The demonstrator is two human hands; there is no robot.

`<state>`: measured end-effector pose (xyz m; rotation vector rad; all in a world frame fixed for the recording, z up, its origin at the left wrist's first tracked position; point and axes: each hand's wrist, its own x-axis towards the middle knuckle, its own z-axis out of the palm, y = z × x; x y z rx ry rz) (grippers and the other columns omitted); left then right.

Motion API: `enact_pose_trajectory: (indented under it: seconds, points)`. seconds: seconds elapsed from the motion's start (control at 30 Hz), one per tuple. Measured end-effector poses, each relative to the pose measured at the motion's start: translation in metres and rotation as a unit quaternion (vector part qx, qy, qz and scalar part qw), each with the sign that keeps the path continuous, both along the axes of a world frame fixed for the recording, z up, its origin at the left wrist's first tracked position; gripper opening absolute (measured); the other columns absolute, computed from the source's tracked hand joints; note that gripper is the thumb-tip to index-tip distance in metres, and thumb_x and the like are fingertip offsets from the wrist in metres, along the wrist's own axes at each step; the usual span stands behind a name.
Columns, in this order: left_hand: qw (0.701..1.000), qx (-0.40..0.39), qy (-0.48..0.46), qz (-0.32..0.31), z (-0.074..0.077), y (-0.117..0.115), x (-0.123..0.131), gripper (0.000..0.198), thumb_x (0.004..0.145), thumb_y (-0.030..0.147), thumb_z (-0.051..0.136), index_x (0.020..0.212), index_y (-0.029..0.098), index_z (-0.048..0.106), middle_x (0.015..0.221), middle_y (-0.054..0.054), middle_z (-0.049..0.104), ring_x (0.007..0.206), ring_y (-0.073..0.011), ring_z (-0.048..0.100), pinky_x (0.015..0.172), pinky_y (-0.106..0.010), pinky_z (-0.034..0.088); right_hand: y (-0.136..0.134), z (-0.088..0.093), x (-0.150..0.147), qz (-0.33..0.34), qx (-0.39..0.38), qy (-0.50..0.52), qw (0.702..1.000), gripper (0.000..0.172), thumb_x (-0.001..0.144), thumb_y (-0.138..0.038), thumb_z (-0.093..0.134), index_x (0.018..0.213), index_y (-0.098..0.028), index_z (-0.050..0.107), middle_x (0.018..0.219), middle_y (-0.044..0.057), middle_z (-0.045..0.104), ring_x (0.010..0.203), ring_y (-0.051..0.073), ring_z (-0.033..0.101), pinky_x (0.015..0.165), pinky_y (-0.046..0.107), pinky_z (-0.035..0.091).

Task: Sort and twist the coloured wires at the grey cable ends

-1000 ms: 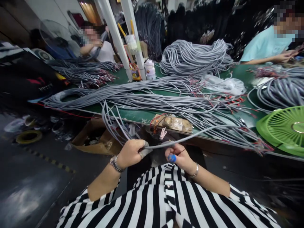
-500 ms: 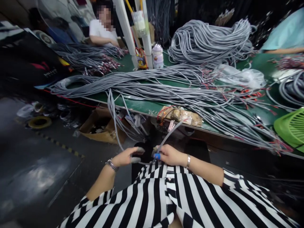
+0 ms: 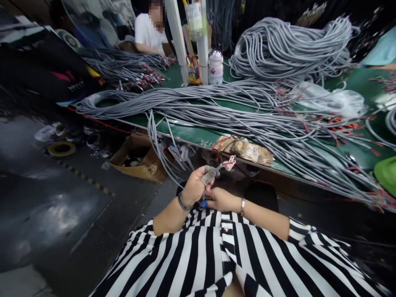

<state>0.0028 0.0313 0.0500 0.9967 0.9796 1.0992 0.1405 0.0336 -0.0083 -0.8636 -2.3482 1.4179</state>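
My left hand [image 3: 195,184] is raised in front of my chest with its fingers pinched on the end of a grey cable [image 3: 213,171]; grey tape wraps a fingertip. Just below it, my right hand [image 3: 220,199] is closed round the same cable, with a blue cap on one finger. Both hands sit below the edge of the green table [image 3: 198,138]. A long bundle of grey cables [image 3: 216,117] with red wire ends lies across the table.
A coiled cable heap [image 3: 287,47] lies at the back, beside white posts [image 3: 202,45] and a white bottle [image 3: 215,68]. A taped packet [image 3: 247,150] sits on the table edge. A cardboard box [image 3: 139,159] stands on the floor. A person in white [image 3: 150,33] sits far left.
The left hand rose from beside my lap and closed on the cable end near the table edge. The long cable held out to the right has been drawn in. The view shifted left.
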Motion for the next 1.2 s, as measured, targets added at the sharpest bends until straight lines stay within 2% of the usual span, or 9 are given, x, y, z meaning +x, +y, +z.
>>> enact_pose_trajectory:
  seconds: [0.13,0.27,0.4,0.57,0.77,0.87,0.97,1.1,1.2]
  points:
    - [0.998,-0.04,-0.034,0.046,-0.018,-0.003,-0.005,0.036,0.075,0.05,0.07,0.078,0.015,0.057,0.05,0.008,0.042,0.034,-0.001,0.026,0.036,-0.016,0.018,0.001,-0.002,0.019,-0.11,-0.075,0.071,0.989,0.022,0.081,-0.037,0.066,0.091,-0.017,0.065,0.076,0.001,0.067,0.069,0.015,0.059,0.066,0.026,0.047]
    - [0.998,-0.043,-0.001,0.048,-0.034,-0.015,-0.018,0.037,0.078,0.052,0.066,0.077,0.016,0.056,0.05,0.008,0.041,0.035,-0.002,0.025,0.036,-0.017,0.017,0.002,0.002,0.039,-0.218,-0.163,0.184,0.945,0.032,0.083,-0.044,0.063,0.102,-0.018,0.064,0.091,0.006,0.07,0.083,0.018,0.065,0.079,0.033,0.052]
    - [0.991,0.024,0.134,0.012,-0.045,-0.028,-0.028,0.035,0.083,0.05,0.063,0.077,0.016,0.057,0.054,0.006,0.045,0.043,-0.0042,0.032,0.042,-0.018,0.025,0.0,0.009,0.045,-0.188,-0.221,0.263,0.92,0.047,0.081,-0.046,0.067,0.12,-0.022,0.06,0.121,0.01,0.065,0.112,0.022,0.061,0.099,0.039,0.047]
    - [0.973,0.041,0.207,-0.089,-0.058,-0.038,-0.032,0.038,0.087,0.05,0.057,0.073,0.015,0.055,0.058,0.004,0.047,0.054,-0.0075,0.038,0.055,-0.021,0.034,-0.003,0.012,0.041,-0.165,-0.264,0.297,0.903,0.071,0.071,-0.043,0.078,0.135,-0.028,0.05,0.132,0.01,0.057,0.096,0.019,0.066,0.079,0.032,0.056]
    - [0.979,0.021,0.178,-0.094,-0.061,-0.041,-0.03,0.036,0.083,0.05,0.062,0.075,0.015,0.057,0.06,0.004,0.048,0.055,-0.0079,0.038,0.057,-0.022,0.035,0.0,0.012,0.035,-0.147,-0.071,0.224,0.961,0.027,0.077,-0.033,0.074,0.1,-0.021,0.074,0.127,0.01,0.061,0.11,0.024,0.061,0.093,0.037,0.05]
    - [0.983,0.017,0.158,-0.096,-0.06,-0.041,-0.031,0.035,0.082,0.048,0.064,0.075,0.014,0.057,0.059,0.004,0.048,0.053,-0.0067,0.037,0.054,-0.02,0.034,0.001,0.008,0.034,-0.16,-0.022,0.175,0.971,0.019,0.082,-0.034,0.069,0.093,-0.02,0.074,0.098,0.009,0.069,0.088,0.02,0.065,0.08,0.034,0.052]
    - [0.989,-0.021,0.112,-0.099,-0.064,-0.041,-0.033,0.033,0.082,0.046,0.064,0.078,0.014,0.057,0.054,0.006,0.047,0.046,-0.0045,0.034,0.047,-0.019,0.029,0.002,0.005,0.035,-0.167,0.007,0.158,0.973,0.02,0.081,-0.037,0.069,0.083,-0.017,0.072,0.074,0.004,0.063,0.067,0.014,0.057,0.064,0.027,0.047]
    - [0.991,-0.1,-0.016,-0.093,-0.071,-0.04,-0.03,0.031,0.075,0.041,0.072,0.077,0.015,0.055,0.049,0.008,0.045,0.036,-0.0017,0.028,0.038,-0.017,0.019,0.003,0.009,0.037,-0.157,-0.015,0.2,0.967,0.024,0.083,-0.04,0.067,0.076,-0.017,0.069,0.072,0.003,0.06,0.066,0.013,0.055,0.063,0.027,0.044]
    - [0.975,-0.154,-0.135,-0.081,-0.068,-0.035,-0.024,0.028,0.071,0.035,0.075,0.077,0.015,0.056,0.045,0.008,0.043,0.032,-0.0013,0.026,0.035,-0.015,0.016,0.004,0.009,0.035,-0.154,-0.132,0.248,0.947,0.024,0.082,-0.041,0.069,0.082,-0.017,0.069,0.08,0.003,0.063,0.073,0.014,0.058,0.068,0.027,0.046]
